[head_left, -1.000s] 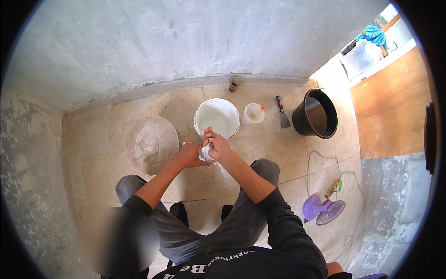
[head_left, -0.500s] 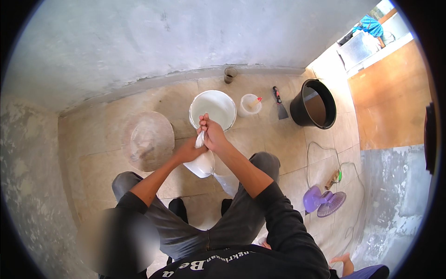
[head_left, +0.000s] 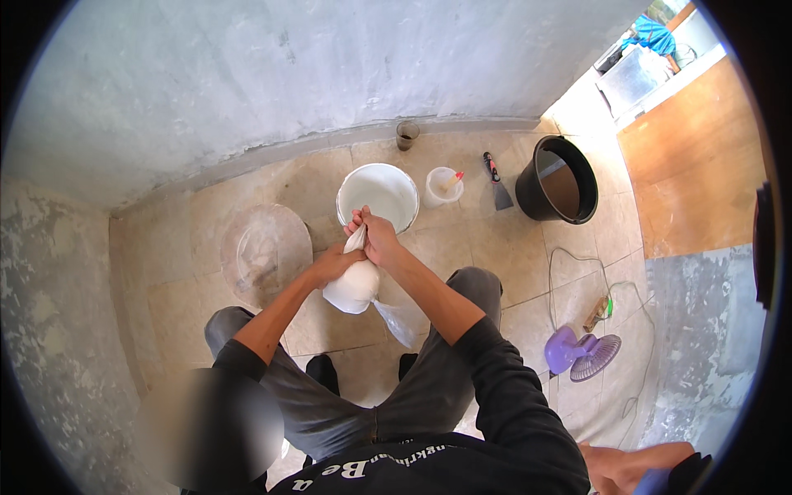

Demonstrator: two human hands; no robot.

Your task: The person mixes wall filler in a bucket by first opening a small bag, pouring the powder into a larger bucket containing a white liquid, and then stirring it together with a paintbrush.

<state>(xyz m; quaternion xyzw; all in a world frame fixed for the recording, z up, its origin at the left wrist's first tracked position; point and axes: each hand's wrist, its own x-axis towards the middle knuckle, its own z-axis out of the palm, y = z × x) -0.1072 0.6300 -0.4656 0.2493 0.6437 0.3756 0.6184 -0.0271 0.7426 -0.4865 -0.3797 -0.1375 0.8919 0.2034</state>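
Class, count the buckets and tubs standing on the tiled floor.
3: a white bucket just beyond the hands, a small clear tub right of it, and a black bucket farther right. None seems hidden.

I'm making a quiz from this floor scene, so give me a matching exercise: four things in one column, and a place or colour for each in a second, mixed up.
Things:
1. white bucket
2. black bucket
3. purple fan
4. white bag

Places or colours:
A. lying on the tiles to the person's right, beside a cable
B. gripped in both hands, its neck twisted in the right hand
C. just beyond the hands, white inside
D. far right near the wall, next to a scraper

Pairs: 1-C, 2-D, 3-A, 4-B
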